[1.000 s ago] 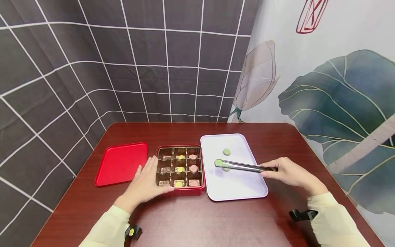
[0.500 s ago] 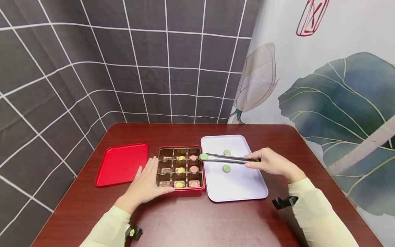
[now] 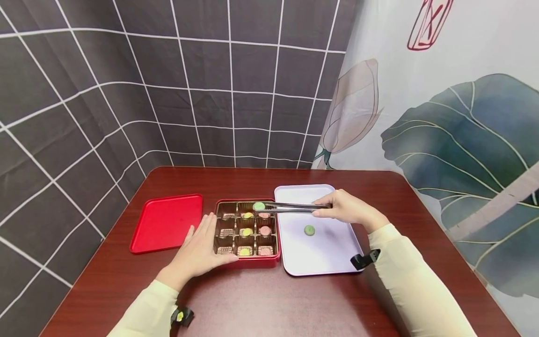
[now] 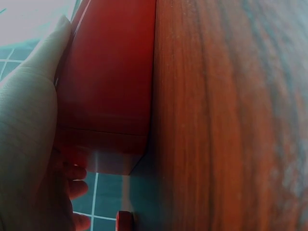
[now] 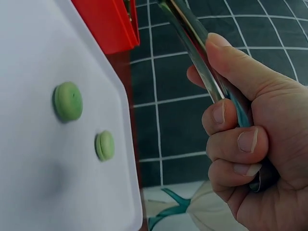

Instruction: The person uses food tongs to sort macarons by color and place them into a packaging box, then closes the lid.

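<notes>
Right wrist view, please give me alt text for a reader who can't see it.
A bare right hand grips slim, shiny metal tongs at the picture's right. At left, two round green macarons lie apart on a smooth white rectangular tray, with part of a squarish red box showing beyond its edge.

There were three green macarons (image 3: pixel 309 230), three yellow macarons (image 3: pixel 246 232), three pink macarons (image 3: pixel 265 230), one pair of tongs (image 3: pixel 301 205), one left hand (image 3: pixel 195 252) and one right hand (image 3: pixel 353 210). Mid-frame sat one box (image 3: pixel 258 263) with nine compartments (image 3: pixel 225 232); at left, one lid (image 3: pixel 168 222); at right, one tray (image 3: pixel 322 255).
</notes>
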The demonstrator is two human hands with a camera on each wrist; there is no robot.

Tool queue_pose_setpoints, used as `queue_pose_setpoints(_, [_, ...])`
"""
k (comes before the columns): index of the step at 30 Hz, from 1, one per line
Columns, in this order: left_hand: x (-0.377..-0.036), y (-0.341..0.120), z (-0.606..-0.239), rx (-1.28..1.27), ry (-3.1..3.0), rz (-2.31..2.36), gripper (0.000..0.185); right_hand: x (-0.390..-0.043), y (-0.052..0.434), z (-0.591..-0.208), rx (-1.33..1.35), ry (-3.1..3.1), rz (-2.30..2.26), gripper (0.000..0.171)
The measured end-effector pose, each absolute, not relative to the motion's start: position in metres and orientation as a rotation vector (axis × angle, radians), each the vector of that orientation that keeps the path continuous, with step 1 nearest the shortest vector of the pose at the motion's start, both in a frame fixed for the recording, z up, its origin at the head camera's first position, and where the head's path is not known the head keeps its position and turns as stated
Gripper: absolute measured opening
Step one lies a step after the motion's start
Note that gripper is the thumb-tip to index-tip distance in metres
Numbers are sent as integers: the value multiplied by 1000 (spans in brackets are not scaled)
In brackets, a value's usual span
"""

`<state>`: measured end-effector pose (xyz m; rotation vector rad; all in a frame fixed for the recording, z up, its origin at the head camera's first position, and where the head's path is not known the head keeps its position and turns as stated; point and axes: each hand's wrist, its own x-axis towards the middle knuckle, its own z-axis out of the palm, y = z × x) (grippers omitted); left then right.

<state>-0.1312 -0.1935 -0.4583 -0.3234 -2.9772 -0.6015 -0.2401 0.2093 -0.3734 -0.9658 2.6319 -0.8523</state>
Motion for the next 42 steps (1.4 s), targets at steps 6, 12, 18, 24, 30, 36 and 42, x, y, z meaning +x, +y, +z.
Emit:
queue_pose_setpoints(6, [-131,-193,-460,-312,-2973,-615,126,-254,188,-373,-1042,2595,-824,33])
queue_pose_setpoints(12, [-132,-193,-459,-313,-2975,-603,126,-262,172,-373,-1028,2606,-752,32])
queue_pose_setpoints(18, [-131,-193,-457,-315,-2973,-612,126,-273,152,-374,-1066,2551,-740,28])
queue_pose_setpoints(24, [-131,-193,-457,-306,-2978,-611,125,-283,133,-378,-1094,2526,-734,23])
queue_pose_setpoints(30, [-132,-193,-457,-305,-2982,-614,126,-289,120,-377,-1095,2492,-709,20])
queue_pose_setpoints(36, [-132,-194,-456,-305,-2988,-612,126,-292,113,-377,-1079,2486,-671,16])
queue_pose_setpoints(42, [-132,-194,-458,-303,-2980,-615,126,-294,105,-376,-1097,2497,-615,20])
